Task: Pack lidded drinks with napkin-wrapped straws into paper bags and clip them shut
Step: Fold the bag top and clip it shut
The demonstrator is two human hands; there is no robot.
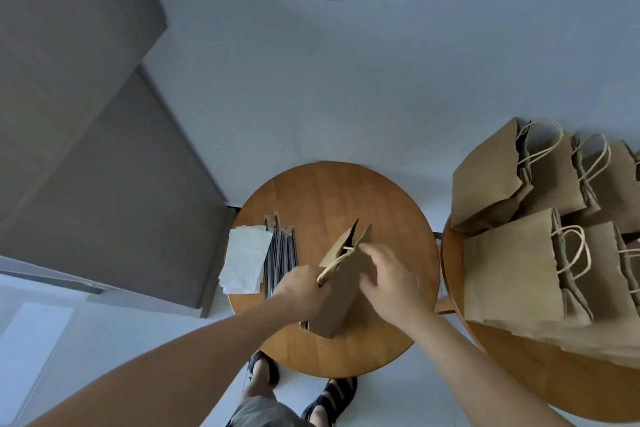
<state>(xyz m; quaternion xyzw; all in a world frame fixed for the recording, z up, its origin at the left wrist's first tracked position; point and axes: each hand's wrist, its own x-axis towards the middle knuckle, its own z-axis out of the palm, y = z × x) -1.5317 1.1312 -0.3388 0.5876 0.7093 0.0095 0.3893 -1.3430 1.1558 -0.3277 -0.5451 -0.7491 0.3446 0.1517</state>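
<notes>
A brown paper bag (341,302) with a twine handle stands on the small round wooden table (346,194). Its mouth is nearly closed, the top edges pressed close together. My left hand (303,291) grips the bag's left top edge near the handle. My right hand (388,279) holds the right top edge with curled fingers. Left of the bag lie a stack of white napkins (244,258) and a bunch of dark wrapped straws (280,255). No drink or clip shows; the bag's inside is hidden.
A second round table (540,378) at the right carries several brown handled paper bags (512,274), standing close together. A grey cabinet (86,149) fills the left. My sandalled feet (332,395) stand on the pale floor under the small table.
</notes>
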